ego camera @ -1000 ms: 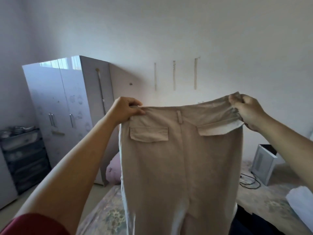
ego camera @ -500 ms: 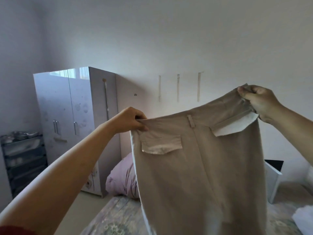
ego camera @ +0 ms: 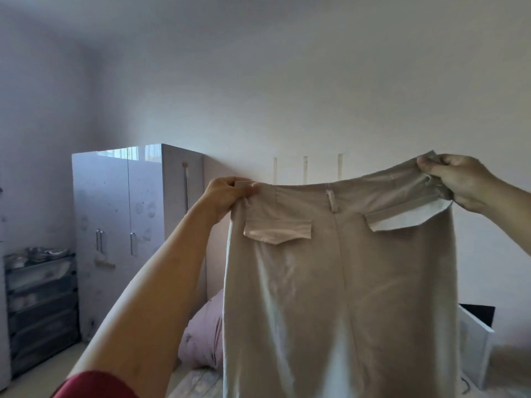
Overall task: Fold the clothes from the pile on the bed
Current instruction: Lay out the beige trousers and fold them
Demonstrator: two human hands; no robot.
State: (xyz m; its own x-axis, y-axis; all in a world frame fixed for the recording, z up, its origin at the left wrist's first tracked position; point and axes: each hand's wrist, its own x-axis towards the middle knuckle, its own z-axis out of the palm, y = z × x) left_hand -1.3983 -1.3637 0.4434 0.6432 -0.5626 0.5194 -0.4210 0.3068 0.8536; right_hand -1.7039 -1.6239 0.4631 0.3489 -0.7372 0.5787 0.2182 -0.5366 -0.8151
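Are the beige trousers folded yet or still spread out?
Spread, not folded. The beige trousers hang full width by the waistband, pinched at one end by the left hand and at the other by the right hand.

A plain pale wall (ego camera: 287,81) filled the upper view, dimly lit and bluish toward the left corner, with three short vertical marks (ego camera: 305,169) on it. A glossy white two-door wardrobe (ego camera: 120,225) stood against the wall at the left, its top catching a bright reflection, and beside it a dark drawer unit (ego camera: 40,305) held clutter on top. A pink pillow (ego camera: 204,340) lay low beside the wardrobe, and a white box (ego camera: 474,349) sat at the right.
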